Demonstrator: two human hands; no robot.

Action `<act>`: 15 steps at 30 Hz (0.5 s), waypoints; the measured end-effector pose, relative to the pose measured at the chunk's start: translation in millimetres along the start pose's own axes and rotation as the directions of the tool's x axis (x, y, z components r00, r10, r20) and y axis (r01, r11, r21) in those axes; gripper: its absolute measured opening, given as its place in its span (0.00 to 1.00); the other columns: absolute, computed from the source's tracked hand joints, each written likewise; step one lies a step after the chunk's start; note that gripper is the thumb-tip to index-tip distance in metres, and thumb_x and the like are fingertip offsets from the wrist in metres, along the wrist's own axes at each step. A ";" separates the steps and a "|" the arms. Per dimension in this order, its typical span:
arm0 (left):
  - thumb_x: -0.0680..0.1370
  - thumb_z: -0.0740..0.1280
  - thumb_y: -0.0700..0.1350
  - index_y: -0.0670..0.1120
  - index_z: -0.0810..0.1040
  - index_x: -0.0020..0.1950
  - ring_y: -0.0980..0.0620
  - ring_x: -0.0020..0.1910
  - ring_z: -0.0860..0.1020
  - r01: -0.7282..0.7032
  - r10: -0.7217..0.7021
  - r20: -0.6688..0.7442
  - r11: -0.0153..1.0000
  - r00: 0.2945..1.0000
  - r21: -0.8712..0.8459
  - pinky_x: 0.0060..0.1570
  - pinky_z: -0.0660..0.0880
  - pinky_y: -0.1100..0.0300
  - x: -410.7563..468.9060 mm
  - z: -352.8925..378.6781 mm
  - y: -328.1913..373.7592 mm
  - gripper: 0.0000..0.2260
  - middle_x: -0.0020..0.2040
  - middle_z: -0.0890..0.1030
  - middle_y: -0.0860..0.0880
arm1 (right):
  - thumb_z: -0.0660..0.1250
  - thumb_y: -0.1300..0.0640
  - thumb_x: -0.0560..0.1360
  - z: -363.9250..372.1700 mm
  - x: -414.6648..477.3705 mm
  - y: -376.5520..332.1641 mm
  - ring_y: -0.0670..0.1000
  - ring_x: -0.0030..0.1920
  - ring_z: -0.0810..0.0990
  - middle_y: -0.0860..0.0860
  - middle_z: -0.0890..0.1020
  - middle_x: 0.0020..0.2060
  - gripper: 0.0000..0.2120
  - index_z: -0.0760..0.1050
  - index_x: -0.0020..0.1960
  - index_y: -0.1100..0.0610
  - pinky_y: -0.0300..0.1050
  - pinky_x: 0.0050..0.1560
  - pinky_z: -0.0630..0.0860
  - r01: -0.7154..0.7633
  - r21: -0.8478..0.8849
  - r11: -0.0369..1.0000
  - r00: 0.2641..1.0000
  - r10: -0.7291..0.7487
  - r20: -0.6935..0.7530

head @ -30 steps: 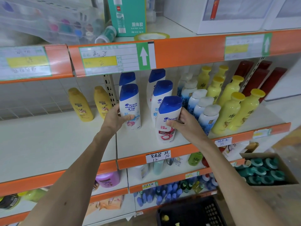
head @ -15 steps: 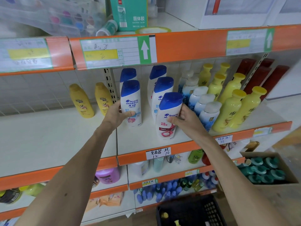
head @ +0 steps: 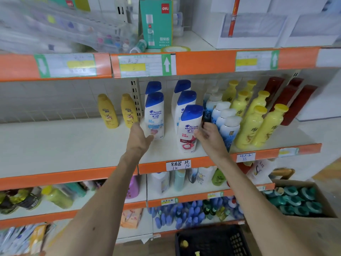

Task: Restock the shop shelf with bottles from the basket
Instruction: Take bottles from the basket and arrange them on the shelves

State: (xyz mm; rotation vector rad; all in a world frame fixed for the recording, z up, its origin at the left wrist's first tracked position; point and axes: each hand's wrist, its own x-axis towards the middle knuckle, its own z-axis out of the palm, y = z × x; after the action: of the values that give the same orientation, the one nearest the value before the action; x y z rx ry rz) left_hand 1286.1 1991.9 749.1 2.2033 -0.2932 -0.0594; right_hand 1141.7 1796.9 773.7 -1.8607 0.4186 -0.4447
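Several white shampoo bottles with blue caps stand in two rows on the white middle shelf (head: pixel 55 145). My left hand (head: pixel 140 139) is just left of the front left bottle (head: pixel 154 115), fingers apart, thumb tip close to its base. My right hand (head: pixel 208 137) is beside the right edge of the front right bottle (head: pixel 190 130), fingers spread, holding nothing. Both bottles stand upright on the shelf. The black basket (head: pixel 212 237) sits on the floor below, with two yellow-capped items (head: pixel 184 243) showing inside.
Two yellow bottles (head: pixel 108 111) stand to the left, white-capped blue bottles (head: pixel 227 122), tall yellow bottles (head: pixel 258 122) and dark red bottles (head: pixel 295 100) to the right. The orange upper shelf edge (head: pixel 203 61) overhangs. A cardboard box of teal-capped bottles (head: pixel 295 200) is at lower right.
Both hands have let go of the two front shampoo bottles and drawn back slightly. The bottles stay standing. The camera has tilted upward.
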 end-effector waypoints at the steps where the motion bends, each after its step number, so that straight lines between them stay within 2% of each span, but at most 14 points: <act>1: 0.73 0.72 0.43 0.40 0.63 0.70 0.45 0.65 0.70 -0.015 0.015 -0.004 0.999 1.000 0.048 0.61 0.66 0.59 -14.1 -1.4 1.2 0.29 0.67 0.71 0.43 | 0.65 0.51 0.80 -0.5 -11.1 -6.2 0.44 0.60 0.75 0.47 0.76 0.62 0.12 0.69 0.63 0.48 0.39 0.59 0.73 0.024 -0.033 0.999 0.999 -0.025 -0.020; 3: 0.75 0.70 0.42 0.38 0.60 0.73 0.42 0.68 0.67 -0.058 0.054 0.026 0.981 0.998 0.185 0.66 0.64 0.55 -45.3 -1.8 6.7 0.30 0.70 0.68 0.39 | 0.61 0.51 0.82 -4.4 -34.6 -15.6 0.46 0.59 0.73 0.49 0.74 0.60 0.16 0.69 0.67 0.56 0.35 0.56 0.67 0.066 -0.166 0.984 0.995 -0.078 -0.063; 5: 0.76 0.68 0.44 0.36 0.59 0.73 0.41 0.69 0.66 -0.136 0.120 0.068 0.933 0.990 0.332 0.69 0.61 0.54 -79.1 1.4 15.7 0.31 0.70 0.67 0.38 | 0.61 0.53 0.82 -12.7 -57.9 -15.9 0.52 0.65 0.72 0.55 0.74 0.64 0.18 0.68 0.69 0.61 0.40 0.60 0.65 0.106 -0.297 0.949 0.991 -0.127 -0.053; 8: 0.76 0.67 0.49 0.37 0.60 0.73 0.41 0.71 0.62 -0.213 0.184 0.108 0.842 0.977 0.496 0.72 0.58 0.52 -128.2 15.4 31.1 0.31 0.72 0.65 0.38 | 0.59 0.51 0.83 -37.8 -93.6 -6.7 0.56 0.69 0.68 0.58 0.71 0.68 0.21 0.65 0.71 0.62 0.46 0.66 0.64 0.154 -0.455 0.877 0.988 -0.123 0.098; 11: 0.77 0.65 0.52 0.41 0.56 0.76 0.42 0.76 0.54 -0.215 0.149 0.163 0.810 0.975 0.546 0.74 0.54 0.48 -192.8 38.8 51.5 0.32 0.76 0.58 0.41 | 0.56 0.48 0.83 -76.1 -134.0 10.7 0.57 0.74 0.63 0.57 0.67 0.73 0.24 0.61 0.75 0.59 0.53 0.71 0.63 0.185 -0.557 0.810 0.977 -0.090 0.194; 15: 0.76 0.66 0.52 0.41 0.57 0.75 0.42 0.75 0.56 -0.226 0.103 0.239 0.787 0.965 0.573 0.73 0.55 0.47 -281.2 70.6 65.0 0.33 0.75 0.59 0.42 | 0.55 0.47 0.83 -138.1 -196.4 39.8 0.58 0.74 0.63 0.58 0.67 0.73 0.25 0.61 0.75 0.59 0.55 0.69 0.65 0.163 -0.667 0.727 0.965 0.022 0.261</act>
State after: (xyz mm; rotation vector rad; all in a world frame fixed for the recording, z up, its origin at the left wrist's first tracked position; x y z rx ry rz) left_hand 990.4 1964.1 740.4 2.7971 -0.6978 -0.0973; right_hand 900.5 1768.5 758.9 -2.6332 0.3613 -0.0827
